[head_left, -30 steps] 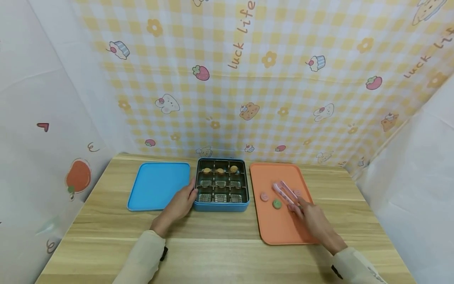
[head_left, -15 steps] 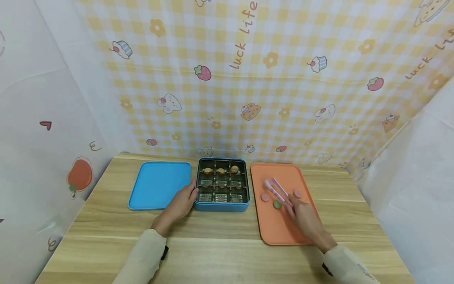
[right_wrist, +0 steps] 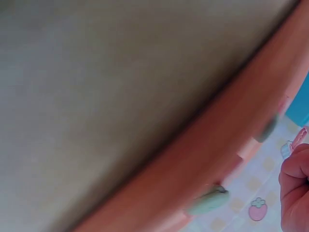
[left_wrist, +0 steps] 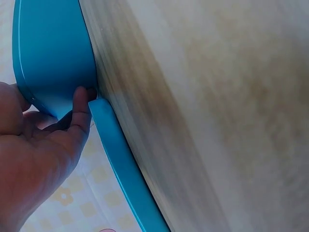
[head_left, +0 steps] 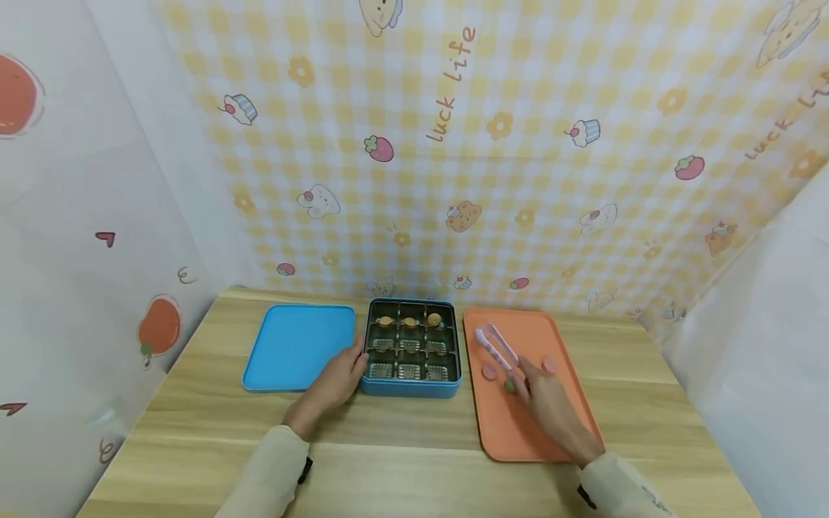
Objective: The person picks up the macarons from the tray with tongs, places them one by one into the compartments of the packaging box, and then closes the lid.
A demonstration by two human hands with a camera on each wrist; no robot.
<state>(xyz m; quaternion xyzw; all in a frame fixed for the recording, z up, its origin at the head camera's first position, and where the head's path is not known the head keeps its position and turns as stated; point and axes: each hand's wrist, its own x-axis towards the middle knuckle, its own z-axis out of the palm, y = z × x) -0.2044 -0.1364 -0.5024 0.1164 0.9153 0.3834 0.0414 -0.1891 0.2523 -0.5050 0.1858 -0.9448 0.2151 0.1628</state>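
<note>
In the head view, a blue square tin (head_left: 411, 389) holds a clear-bottomed divided insert, with three yellow-brown pieces along its back row. My left hand (head_left: 335, 380) holds the tin's left wall; the left wrist view shows bent fingers (left_wrist: 81, 113) low on that wall. Over the orange tray (head_left: 531, 446) my right hand (head_left: 547, 399) grips pink tongs (head_left: 497, 347), whose tips stand apart with nothing between them. Beneath and beside the tongs lie a pink round piece (head_left: 488, 372), a partly covered green piece (head_left: 510, 386) and, right of the hand, another pink piece (head_left: 549, 365).
A flat blue lid (head_left: 300, 347) lies left of the tin, behind my left forearm. The tin stands between lid and tray on the wooden table (head_left: 401, 460). A yellow checked cloth (head_left: 414, 216) closes off the back, with white sheeting (head_left: 58, 324) at the side.
My right hand has carried the tongs left across the tray, past the green piece. The head view has tilted up a little. My left hand stays at the tin.
</note>
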